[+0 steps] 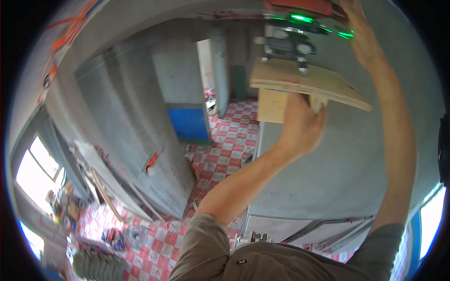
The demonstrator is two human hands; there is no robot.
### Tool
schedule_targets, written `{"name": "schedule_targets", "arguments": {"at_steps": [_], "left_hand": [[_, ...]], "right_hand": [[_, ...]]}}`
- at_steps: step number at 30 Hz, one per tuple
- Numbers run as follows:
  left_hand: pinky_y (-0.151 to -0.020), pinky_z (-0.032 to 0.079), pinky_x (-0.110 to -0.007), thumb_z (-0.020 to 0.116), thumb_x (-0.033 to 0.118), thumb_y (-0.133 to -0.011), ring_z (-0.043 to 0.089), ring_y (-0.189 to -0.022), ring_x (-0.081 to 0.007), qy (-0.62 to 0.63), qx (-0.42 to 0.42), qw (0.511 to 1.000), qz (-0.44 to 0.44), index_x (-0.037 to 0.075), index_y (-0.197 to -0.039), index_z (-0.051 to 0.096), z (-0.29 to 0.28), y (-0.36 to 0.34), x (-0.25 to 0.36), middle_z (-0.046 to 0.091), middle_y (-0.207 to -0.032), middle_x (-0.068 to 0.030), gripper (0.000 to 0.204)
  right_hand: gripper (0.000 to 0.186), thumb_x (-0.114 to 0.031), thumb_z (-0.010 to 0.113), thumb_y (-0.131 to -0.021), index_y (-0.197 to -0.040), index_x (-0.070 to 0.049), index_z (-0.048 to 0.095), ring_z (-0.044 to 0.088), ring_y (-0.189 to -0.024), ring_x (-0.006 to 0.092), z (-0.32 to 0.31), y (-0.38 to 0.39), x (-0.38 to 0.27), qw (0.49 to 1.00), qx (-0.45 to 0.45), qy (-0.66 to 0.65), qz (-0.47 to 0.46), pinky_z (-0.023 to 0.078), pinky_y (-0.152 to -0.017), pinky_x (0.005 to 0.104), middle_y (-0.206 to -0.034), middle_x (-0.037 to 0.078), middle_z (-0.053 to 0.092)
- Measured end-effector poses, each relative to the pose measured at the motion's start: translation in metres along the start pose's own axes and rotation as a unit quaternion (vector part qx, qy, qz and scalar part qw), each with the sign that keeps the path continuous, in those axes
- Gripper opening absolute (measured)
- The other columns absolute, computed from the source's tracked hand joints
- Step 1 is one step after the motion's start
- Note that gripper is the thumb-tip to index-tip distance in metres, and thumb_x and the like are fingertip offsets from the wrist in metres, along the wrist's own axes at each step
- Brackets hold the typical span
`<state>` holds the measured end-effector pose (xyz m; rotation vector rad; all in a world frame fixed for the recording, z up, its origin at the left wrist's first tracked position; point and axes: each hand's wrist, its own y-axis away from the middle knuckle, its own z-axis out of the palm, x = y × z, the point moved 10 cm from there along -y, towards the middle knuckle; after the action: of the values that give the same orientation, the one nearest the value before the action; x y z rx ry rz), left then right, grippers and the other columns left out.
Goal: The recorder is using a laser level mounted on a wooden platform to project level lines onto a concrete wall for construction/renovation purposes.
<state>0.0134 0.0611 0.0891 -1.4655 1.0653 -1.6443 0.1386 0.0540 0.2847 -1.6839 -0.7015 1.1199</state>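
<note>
Apparently positioning the laser level (294, 43), seated on the plywood bracket (328, 83) by the grey wall (323, 182). Left hand (303, 126) clasps bracket underside; right hand (360, 30) beside level, grip unclear. Next likely needs steady bracing.

Red device (307, 6): top cut off, base (287, 45) blurred
Right grip (360, 30): fingertips cut off above
Left grip (303, 125): fingers partly hidden at wooden bracket (311, 80)
Window-side clutter (65, 208): too small to tell
</note>
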Motion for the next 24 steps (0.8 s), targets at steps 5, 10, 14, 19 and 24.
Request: {"name": "schedule_targets", "arguments": {"at_steps": [5,10,14,19,24], "left_hand": [[-0.084,0.048,-0.039,0.062,0.001,-0.084,0.06,-0.092,-0.0297,0.066,0.0,0.996,-0.065,-0.005,-0.122,0.039,-0.002,0.001,-0.018,0.057,-0.104,-0.0186,0.044],[-0.094,0.042,-0.035,0.064,0.01,-0.088,0.051,-0.104,-0.0206,0.147,-0.037,0.978,-0.144,-0.002,-0.124,0.04,0.01,0.008,-0.017,0.05,-0.115,-0.0121,0.045],[-0.067,0.048,-0.032,0.062,0.005,-0.087,0.054,-0.076,-0.0155,0.145,-0.036,0.982,-0.116,-0.002,-0.117,0.039,0.004,0.004,-0.007,0.053,-0.095,-0.0116,0.038],[-0.085,0.044,-0.034,0.066,0.012,-0.087,0.052,-0.094,-0.0195,0.068,-0.06,0.993,-0.08,-0.002,-0.122,0.043,0.005,0.001,-0.01,0.052,-0.11,-0.0118,0.044],[-0.098,0.04,-0.035,0.069,0.018,-0.088,0.05,-0.11,-0.0211,0.038,-0.037,0.993,-0.106,0.001,-0.134,0.038,-0.009,0.004,-0.037,0.049,-0.125,-0.0123,0.058]], "right_hand": [[0.074,-0.04,0.068,-0.089,-0.148,-0.011,0.034,0.041,-0.135,0.0323,-0.083,0.073,0.045,0.993,0.118,-0.014,0.027,0.027,-0.113,0.0517,-0.146,0.017,0.043],[0.075,-0.019,0.067,-0.09,-0.149,-0.004,0.024,0.039,-0.137,0.0295,-0.128,0.176,0.098,0.953,0.18,0.24,-0.039,0.03,-0.113,0.0471,-0.147,0.018,0.039],[0.097,-0.022,0.084,-0.072,-0.149,-0.008,0.027,0.029,-0.142,0.0382,-0.07,0.246,0.139,0.914,0.036,0.403,-0.025,0.023,-0.115,0.0533,-0.151,0.021,0.032],[0.108,-0.033,0.089,-0.061,-0.149,-0.012,0.031,0.022,-0.144,0.0438,-0.008,0.258,0.155,0.901,-0.055,0.425,-0.066,0.016,-0.116,0.0585,-0.155,0.023,0.026],[0.1,-0.045,0.088,-0.059,-0.147,-0.028,0.041,0.018,-0.144,0.0462,0.02,0.257,0.176,0.897,-0.035,0.435,-0.067,0.008,-0.115,0.0651,-0.158,0.025,0.019]]}}
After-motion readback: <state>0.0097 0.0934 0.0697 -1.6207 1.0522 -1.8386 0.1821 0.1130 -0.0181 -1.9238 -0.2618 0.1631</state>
